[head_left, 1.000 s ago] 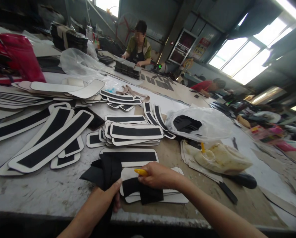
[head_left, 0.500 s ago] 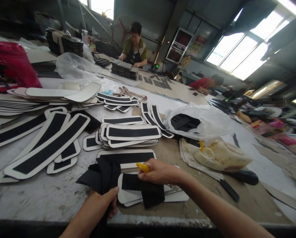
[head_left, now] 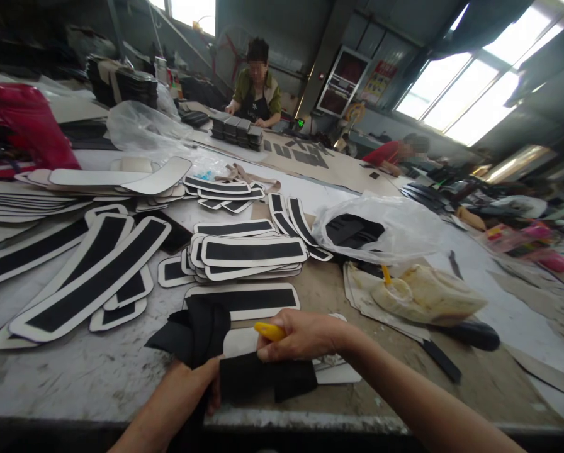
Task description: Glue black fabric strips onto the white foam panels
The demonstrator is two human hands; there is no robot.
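My left hand (head_left: pixel 190 384) is closed round a bunch of black fabric strips (head_left: pixel 201 333) near the table's front edge. Its thumb touches the left end of a separate black strip (head_left: pixel 248 379). My right hand (head_left: pixel 301 336) grips a small tool with a yellow handle (head_left: pixel 269 331), whose working end is hidden. The fingers of that hand also press on the top edge of the separate strip. Under the strip lies a small stack of white pieces (head_left: pixel 239 341). Just beyond, a white-bordered panel with a black middle (head_left: pixel 258 301) lies flat.
Finished-looking panels (head_left: pixel 253 250) are piled ahead, with longer ones (head_left: pixel 93 277) at the left. To the right are a clear bag of black strips (head_left: pixel 386 229), a stained glue container (head_left: pixel 428 296) and a black-handled blade (head_left: pixel 442 362). A co-worker (head_left: pixel 257 88) sits across the table.
The separate black strip has come down and left over the white stack, its left end now at my left thumb. My right hand has moved slightly left and down with the yellow-handled tool.
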